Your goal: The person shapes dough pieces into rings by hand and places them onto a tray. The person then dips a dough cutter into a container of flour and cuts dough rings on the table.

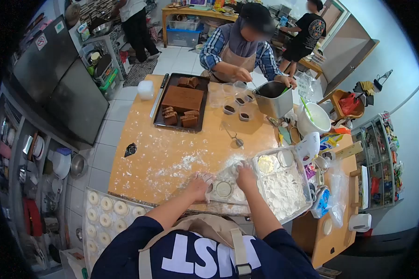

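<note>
My left hand (199, 186) rests at the front edge of the floured table, beside a small round cutter or ring (223, 189); its fingers are too small to read clearly. To the right of the ring, my right hand (245, 176) is over a patch of flour near the left wall of a flour-filled plastic tub (287, 211); what its fingers hold, if anything, is hidden. Pale dough rounds (266, 164) lie at the back of the tub. A small strainer (238, 142) lies beyond my hands.
A black tray (160, 122) bears chocolate cake (182, 97), with a knife (159, 95) beside it. Across the table a co-worker (239, 44) holds a metal container (275, 103) near small cups. Ring-shaped dough (121, 208) lies on a tray at lower left. A hand mixer (307, 147) stands right.
</note>
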A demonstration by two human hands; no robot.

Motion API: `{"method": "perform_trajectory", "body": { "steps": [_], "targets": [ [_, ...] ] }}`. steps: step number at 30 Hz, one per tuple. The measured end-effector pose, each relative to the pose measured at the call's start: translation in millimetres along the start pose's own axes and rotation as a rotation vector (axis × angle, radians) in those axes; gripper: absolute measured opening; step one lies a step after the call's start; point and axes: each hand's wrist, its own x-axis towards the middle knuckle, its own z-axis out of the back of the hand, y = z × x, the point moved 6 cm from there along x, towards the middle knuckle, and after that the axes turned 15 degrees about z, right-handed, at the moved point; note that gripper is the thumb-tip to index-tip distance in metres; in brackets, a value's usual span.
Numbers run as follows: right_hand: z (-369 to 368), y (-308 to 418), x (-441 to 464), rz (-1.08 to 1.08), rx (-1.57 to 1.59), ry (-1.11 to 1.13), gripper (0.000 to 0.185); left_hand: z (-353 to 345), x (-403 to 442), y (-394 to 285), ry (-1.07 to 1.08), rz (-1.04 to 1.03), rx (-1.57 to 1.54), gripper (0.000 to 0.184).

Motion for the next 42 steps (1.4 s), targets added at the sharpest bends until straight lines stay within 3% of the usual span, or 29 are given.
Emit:
{"method": "perform_trajectory", "body": {
  "steps": [2,5,20,26,29,32,34,37,38,41,42],
  "targets": [
    [6,20,-10,-0.052,0.071,0.05,0.038,-7,1,2,-0.006,0.003,-0.007,0.107],
    [17,59,-33,-0.041,0.082,0.37,0.037,-17,8,6,-0.012,0.0,-0.025,0.106],
    [-11,76,-56,0.115,0.042,0.272,0.026,-5,1,2,-0.015,-0.001,-0.015,0.103],
    [-16,78,-53,0.091,0.024,0.281,0.028,-16,8,3,-0.003,0.0,-0.092,0.105],
    [-3,64,-52,-0.085,0.136,0.263,0.027,-14,10,0,0.041,0.07,-0.064,0.105],
    [39,50,-49,-0.067,0.243,0.023,0.027,-25,13,2,0.017,0.065,-0.087,0.105],
    [75,36,-52,-0.069,0.344,-0.306,0.026,-18,9,3,-0.045,0.046,-0.143,0.104],
    [117,12,-66,-0.233,0.559,-0.674,0.024,4,-2,13,-0.113,-0.074,-0.533,0.095],
    [120,5,-71,-0.282,0.653,-0.816,0.022,10,-8,22,-0.153,-0.006,-0.602,0.094],
    [70,-19,-77,-0.301,0.537,-0.622,0.019,20,-35,58,-0.264,0.213,-0.747,0.093],
    [54,-9,-73,-0.3,0.557,-0.425,0.018,16,-43,77,-0.301,0.295,-0.756,0.093]
  ]
}}
